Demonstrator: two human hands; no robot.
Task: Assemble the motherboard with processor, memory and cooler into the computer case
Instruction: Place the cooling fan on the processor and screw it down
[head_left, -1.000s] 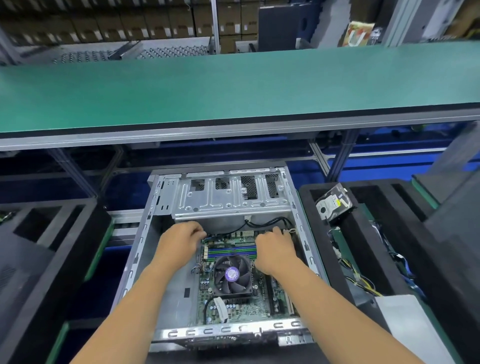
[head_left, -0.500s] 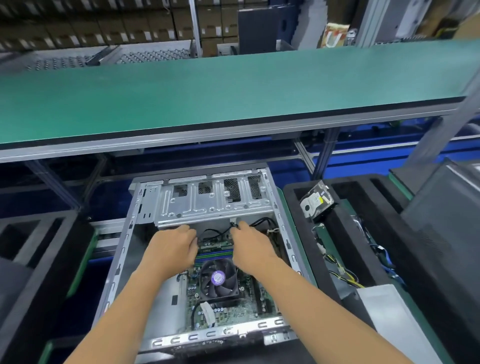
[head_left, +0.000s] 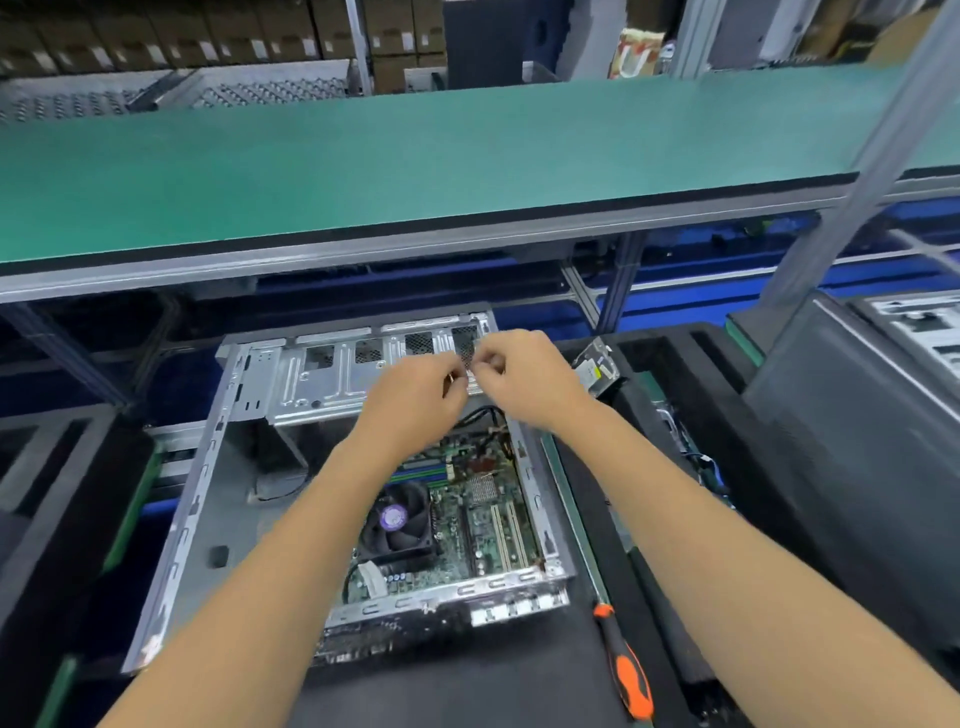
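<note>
Lengthwise, the open silver sheet-metal computer case (head_left: 208, 499) lies flat on its side, its long axis running from the near edge to the far edge and leaning a little rightward as it recedes; the port-lined rear panel faces near and the perforated drive cage (head_left: 332, 379) sits at the far end. Inside it, toward the right wall, the green rectangular motherboard (head_left: 498, 514) lies flat with its long side parallel to the case. On the board's left part sits the black square cooler fan with a purple round label (head_left: 397, 522), and pale long slots run near-to-far on the right part.

Both forearms reach forward from the near edge, over the board, and meet above the far right corner of the cage. The left hand (head_left: 415, 395) has its fingers curled, tips turned toward the right hand (head_left: 524, 376), which is curled likewise; fingertips of the two nearly touch and seem to pinch something small and blurred between them, but what it is cannot be told.

An orange-and-black-handled screwdriver (head_left: 623, 665) lies on the dark foam (head_left: 467, 696) near the case's right near corner. A silver hard drive (head_left: 595, 364) leans in the black foam tray (head_left: 670, 364) to the right.
</note>
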